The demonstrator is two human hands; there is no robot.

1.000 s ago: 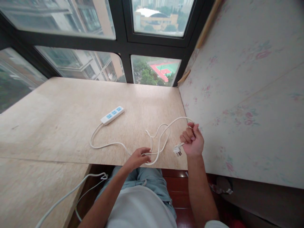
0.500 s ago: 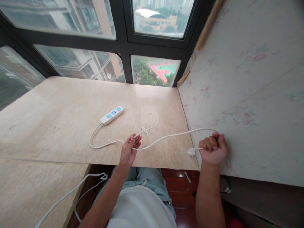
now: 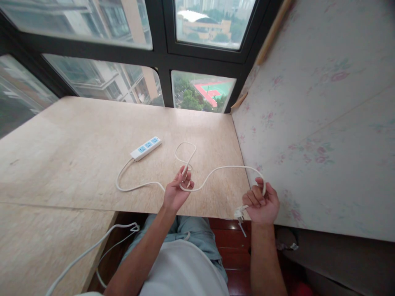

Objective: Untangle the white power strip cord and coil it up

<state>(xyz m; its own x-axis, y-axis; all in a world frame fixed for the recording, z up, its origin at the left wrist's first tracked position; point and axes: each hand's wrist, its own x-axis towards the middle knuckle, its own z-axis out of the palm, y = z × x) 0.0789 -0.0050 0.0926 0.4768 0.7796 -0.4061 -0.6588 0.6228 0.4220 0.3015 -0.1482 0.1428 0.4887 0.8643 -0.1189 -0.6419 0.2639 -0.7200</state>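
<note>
A white power strip (image 3: 146, 148) with blue sockets lies on the beige marble sill (image 3: 77, 156). Its white cord (image 3: 135, 188) curves off the strip toward me. My left hand (image 3: 177, 191) is raised over the sill's near edge, fingers pinched on the cord, and a small loop (image 3: 185, 151) stands up beyond them. From there the cord arcs right to my right hand (image 3: 262, 205), which is closed around it near the plug end. The white plug (image 3: 238, 213) sticks out left of that fist, just past the sill's front edge.
Dark-framed windows (image 3: 160, 61) run along the back of the sill. A floral-papered wall (image 3: 324, 123) closes the right side, close to my right hand. Another white cable (image 3: 92, 250) hangs off the sill's lower left step. My lap and dark red floor lie below.
My right hand has come back left and lower with the plug end, slackening the cord. My left hand stayed on the cord, and the loop beyond it has tightened and shifted left.
</note>
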